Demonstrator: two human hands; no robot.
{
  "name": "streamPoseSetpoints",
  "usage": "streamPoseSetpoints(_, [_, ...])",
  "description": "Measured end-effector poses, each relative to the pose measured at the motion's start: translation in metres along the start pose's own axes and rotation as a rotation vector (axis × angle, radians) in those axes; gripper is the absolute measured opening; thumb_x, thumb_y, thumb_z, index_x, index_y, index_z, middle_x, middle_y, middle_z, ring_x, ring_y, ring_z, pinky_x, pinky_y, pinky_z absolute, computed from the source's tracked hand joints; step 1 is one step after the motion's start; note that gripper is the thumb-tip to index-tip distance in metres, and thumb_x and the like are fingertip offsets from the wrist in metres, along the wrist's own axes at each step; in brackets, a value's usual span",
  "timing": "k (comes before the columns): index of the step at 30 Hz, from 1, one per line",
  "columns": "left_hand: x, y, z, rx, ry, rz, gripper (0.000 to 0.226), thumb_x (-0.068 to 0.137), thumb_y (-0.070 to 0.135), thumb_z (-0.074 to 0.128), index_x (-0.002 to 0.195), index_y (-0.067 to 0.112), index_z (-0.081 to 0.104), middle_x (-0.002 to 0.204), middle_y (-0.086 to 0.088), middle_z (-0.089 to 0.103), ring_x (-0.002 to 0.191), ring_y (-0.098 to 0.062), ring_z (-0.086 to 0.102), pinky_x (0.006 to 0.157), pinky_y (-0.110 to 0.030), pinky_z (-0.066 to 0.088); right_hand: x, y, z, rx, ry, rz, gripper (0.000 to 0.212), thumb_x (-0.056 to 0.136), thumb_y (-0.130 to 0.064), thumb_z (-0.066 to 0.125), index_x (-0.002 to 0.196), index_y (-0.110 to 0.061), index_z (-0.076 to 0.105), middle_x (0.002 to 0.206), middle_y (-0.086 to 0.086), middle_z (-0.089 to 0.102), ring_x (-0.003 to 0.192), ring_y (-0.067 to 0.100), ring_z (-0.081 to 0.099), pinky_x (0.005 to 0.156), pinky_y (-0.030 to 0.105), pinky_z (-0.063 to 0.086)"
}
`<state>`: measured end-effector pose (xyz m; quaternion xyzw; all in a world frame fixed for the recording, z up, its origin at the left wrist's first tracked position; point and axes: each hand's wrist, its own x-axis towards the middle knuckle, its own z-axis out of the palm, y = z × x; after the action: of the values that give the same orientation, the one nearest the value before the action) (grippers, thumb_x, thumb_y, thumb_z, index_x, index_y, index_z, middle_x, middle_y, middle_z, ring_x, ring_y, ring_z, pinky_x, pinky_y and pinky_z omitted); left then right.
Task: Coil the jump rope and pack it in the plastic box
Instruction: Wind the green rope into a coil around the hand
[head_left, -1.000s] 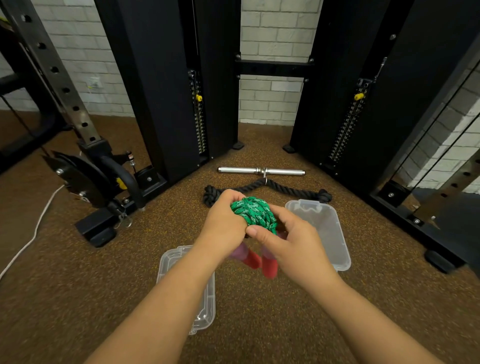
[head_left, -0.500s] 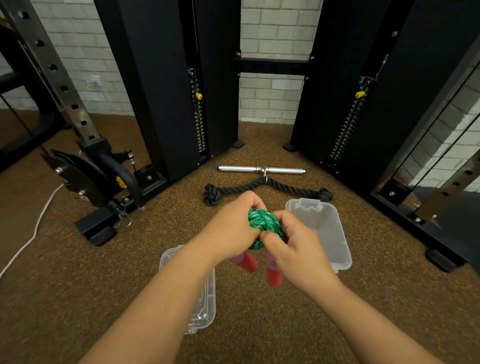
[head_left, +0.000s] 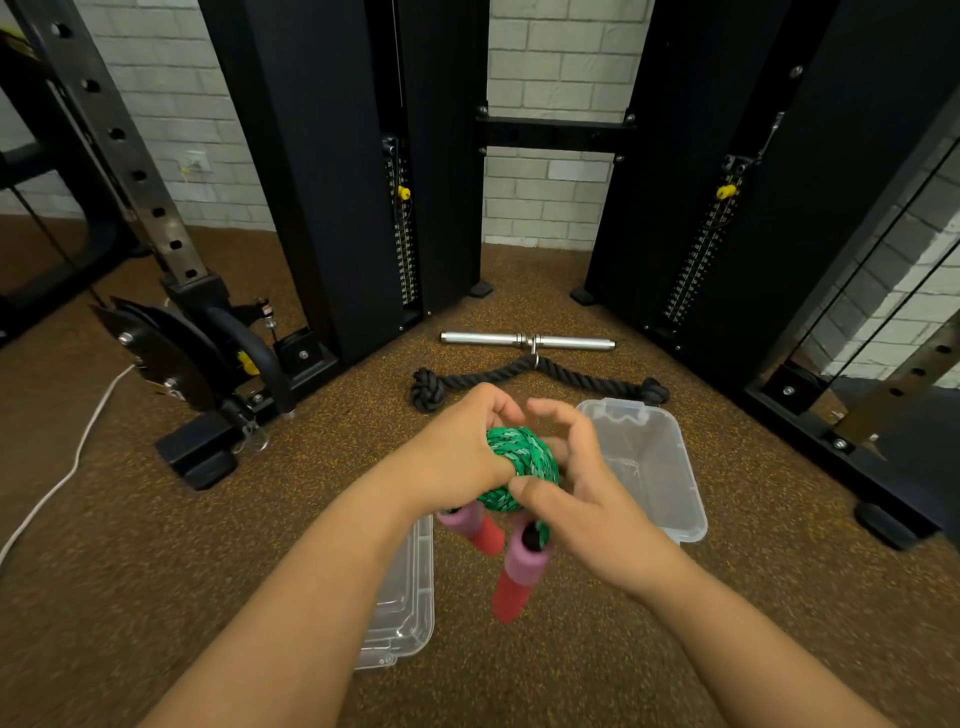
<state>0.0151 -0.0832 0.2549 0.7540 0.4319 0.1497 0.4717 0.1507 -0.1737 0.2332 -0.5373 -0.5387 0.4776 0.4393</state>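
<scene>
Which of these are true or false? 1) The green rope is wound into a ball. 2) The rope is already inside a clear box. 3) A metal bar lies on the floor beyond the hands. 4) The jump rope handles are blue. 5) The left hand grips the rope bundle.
1) True: the green jump rope is coiled into a tight bundle.
2) False: it is held above the floor, between the clear plastic box and the other clear plastic piece.
3) True: the metal bar lies near the black rope attachment.
4) False: the handles are pink and red.
5) True: the left hand wraps it; the right hand touches it with fingers spread.
</scene>
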Motion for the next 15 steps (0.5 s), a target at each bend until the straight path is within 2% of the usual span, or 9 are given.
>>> streamPoseSetpoints(2, [0.000,0.001,0.000,0.014,0.004,-0.007,0.047,0.069,-0.004,0.058,0.103,0.027,0.048,0.099,-0.005,0.058,0.080,-0.018,0.058,0.063,-0.034,0.050,0.000,0.000,-0.003,0.014,-0.082,-0.030,0.062,0.082,-0.010,0.067,0.127,-0.044,0.042,0.102,0.001,0.059,0.079,0.014,0.058,0.073,0.040,0.052])
streamPoseSetpoints(4, [0.000,0.003,0.002,0.048,0.026,-0.001,0.047,0.069,-0.005,0.056,0.103,0.027,0.047,0.102,-0.004,0.056,0.089,-0.020,0.060,0.069,-0.038,0.054,0.000,0.001,-0.002,0.007,-0.091,-0.071,0.063,0.079,-0.006,0.071,0.127,-0.039,0.047,0.107,0.002,0.059,0.087,0.012,0.060,0.078,0.037,0.053])
streamPoseSetpoints(7, [0.000,0.007,0.008,0.127,0.069,0.020,0.047,0.071,-0.003,0.056,0.103,0.030,0.042,0.100,-0.001,0.055,0.089,-0.017,0.059,0.074,-0.042,0.055,0.003,0.002,-0.001,-0.020,-0.030,-0.103,0.070,0.068,-0.024,0.083,0.126,-0.044,0.048,0.121,-0.002,0.057,0.111,0.016,0.059,0.095,0.042,0.049])
streamPoseSetpoints(9, [0.000,0.009,0.012,0.157,0.092,0.042,0.053,0.071,-0.002,0.057,0.105,0.033,0.037,0.102,0.001,0.053,0.089,-0.016,0.058,0.073,-0.043,0.056,0.004,0.003,0.000,-0.078,0.021,-0.128,0.076,0.062,-0.037,0.084,0.127,-0.049,0.047,0.127,-0.004,0.056,0.119,0.019,0.055,0.101,0.047,0.045])
streamPoseSetpoints(11, [0.000,0.011,0.013,0.158,0.105,0.041,0.062,0.070,-0.002,0.058,0.112,0.035,0.033,0.109,0.003,0.047,0.087,-0.014,0.058,0.067,-0.036,0.056,0.005,0.004,-0.001,-0.115,0.040,-0.148,0.073,0.062,-0.041,0.083,0.125,-0.049,0.048,0.124,-0.005,0.056,0.117,0.019,0.055,0.099,0.050,0.045])
streamPoseSetpoints(13, [-0.001,0.012,0.013,0.146,0.092,0.005,0.068,0.070,-0.001,0.060,0.118,0.037,0.031,0.111,0.004,0.045,0.083,-0.016,0.062,0.060,-0.031,0.057,0.004,0.003,-0.002,-0.140,0.042,-0.155,0.063,0.064,-0.037,0.079,0.119,-0.047,0.052,0.114,-0.006,0.058,0.106,0.020,0.058,0.092,0.051,0.048])
streamPoseSetpoints(15, [-0.001,0.013,0.014,0.147,0.052,-0.019,0.068,0.070,0.003,0.061,0.120,0.039,0.032,0.107,0.001,0.051,0.080,-0.021,0.067,0.059,-0.034,0.058,0.004,0.002,-0.005,-0.153,0.032,-0.157,0.052,0.065,-0.027,0.074,0.110,-0.046,0.055,0.104,-0.004,0.057,0.092,0.020,0.057,0.079,0.042,0.049])
